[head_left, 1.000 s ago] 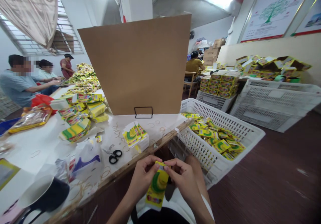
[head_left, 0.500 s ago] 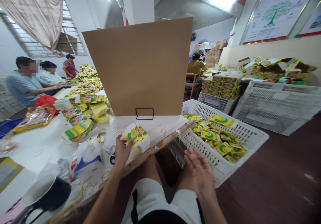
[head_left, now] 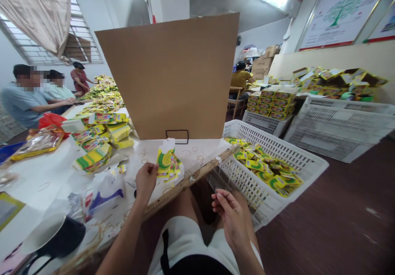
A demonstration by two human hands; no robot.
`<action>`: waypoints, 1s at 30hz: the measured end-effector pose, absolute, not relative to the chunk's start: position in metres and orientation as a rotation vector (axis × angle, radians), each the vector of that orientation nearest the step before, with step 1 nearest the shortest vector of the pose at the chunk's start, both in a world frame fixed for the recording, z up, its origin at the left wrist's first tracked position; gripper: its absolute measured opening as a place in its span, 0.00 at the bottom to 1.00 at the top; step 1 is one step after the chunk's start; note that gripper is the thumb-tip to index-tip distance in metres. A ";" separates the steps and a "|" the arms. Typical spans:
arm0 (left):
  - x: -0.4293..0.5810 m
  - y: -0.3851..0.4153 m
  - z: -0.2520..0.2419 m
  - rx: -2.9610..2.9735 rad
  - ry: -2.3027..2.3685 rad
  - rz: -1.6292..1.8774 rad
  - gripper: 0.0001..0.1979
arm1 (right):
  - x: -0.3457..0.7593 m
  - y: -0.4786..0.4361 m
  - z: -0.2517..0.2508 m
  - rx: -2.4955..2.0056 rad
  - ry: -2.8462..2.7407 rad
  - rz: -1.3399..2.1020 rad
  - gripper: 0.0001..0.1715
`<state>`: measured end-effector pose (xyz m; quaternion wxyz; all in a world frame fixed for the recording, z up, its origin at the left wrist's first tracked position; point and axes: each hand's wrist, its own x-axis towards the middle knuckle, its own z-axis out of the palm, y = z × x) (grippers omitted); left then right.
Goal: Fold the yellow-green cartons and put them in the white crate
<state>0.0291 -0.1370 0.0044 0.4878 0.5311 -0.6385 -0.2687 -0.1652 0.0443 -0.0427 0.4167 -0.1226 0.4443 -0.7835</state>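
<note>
My left hand (head_left: 146, 181) pinches the edge of a flat yellow-and-green printed carton (head_left: 166, 158), its white flap standing up. Under and beside it, more flattened cartons (head_left: 176, 171) lie in a small pile at the table's front edge. Over my lap, beside the white plastic basket (head_left: 311, 165), is my right hand (head_left: 230, 213). Its fingers are curled with thumb and fingertips together, and nothing shows in them. Many yellow-green cartons (head_left: 262, 164) lie in the basket.
A large brown cardboard sheet (head_left: 173, 82) stands upright on the table behind a black wire stand (head_left: 177, 137). At left are stacked cartons (head_left: 92, 139), a plastic bag (head_left: 106, 192), rubber bands and a dark mug (head_left: 63, 238). Several people sit or stand farther back.
My left hand has lifted a carton from the pile so it stands tilted up. My right hand has moved left, away from the basket, and its fingers have curled. The carton on the basket's top has shifted.
</note>
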 end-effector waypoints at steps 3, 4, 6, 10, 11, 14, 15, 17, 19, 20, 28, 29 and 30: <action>0.022 -0.110 0.019 1.211 -1.536 -0.649 0.11 | -0.155 0.045 -0.038 -0.390 1.124 -1.935 0.17; 0.017 -0.095 0.022 1.181 -1.541 -0.669 0.11 | -0.150 0.045 -0.035 -0.424 1.119 -1.921 0.18; 0.004 -0.062 0.023 1.123 -1.590 -0.733 0.11 | -0.143 0.046 -0.028 -0.471 1.090 -1.905 0.20; -0.020 -0.008 0.013 0.887 -1.658 -1.171 0.09 | -0.138 0.049 -0.017 -0.477 0.993 -1.943 0.19; -0.022 -0.003 0.011 0.841 -1.633 -1.265 0.09 | -0.138 0.049 -0.015 -0.475 0.972 -1.946 0.18; -0.020 -0.004 0.010 0.724 -1.540 -1.500 0.10 | -0.141 0.051 -0.013 -0.505 0.935 -1.906 0.17; -0.017 -0.007 0.011 0.678 -1.511 -1.565 0.13 | -0.141 0.051 -0.012 -0.524 0.929 -1.878 0.16; -0.013 -0.013 0.013 0.578 -1.474 -1.675 0.21 | -0.138 0.052 -0.012 -0.558 0.911 -1.811 0.16; -0.011 -0.014 0.014 0.492 -1.487 -1.764 0.25 | -0.133 0.053 -0.013 -0.561 0.883 -1.749 0.18; -0.011 -0.014 0.013 0.466 -1.501 -1.800 0.25 | -0.131 0.053 -0.013 -0.553 0.869 -1.732 0.19; -0.013 -0.011 0.012 0.409 -1.425 -1.913 0.25 | -0.134 0.053 -0.013 -0.599 0.900 -1.775 0.13; -0.013 -0.012 0.013 0.412 -1.427 -1.912 0.25 | -0.136 0.054 -0.012 -0.630 0.938 -1.779 0.13; -0.013 -0.012 0.015 0.425 -1.428 -1.905 0.24 | -0.138 0.054 -0.012 -0.660 0.971 -1.776 0.13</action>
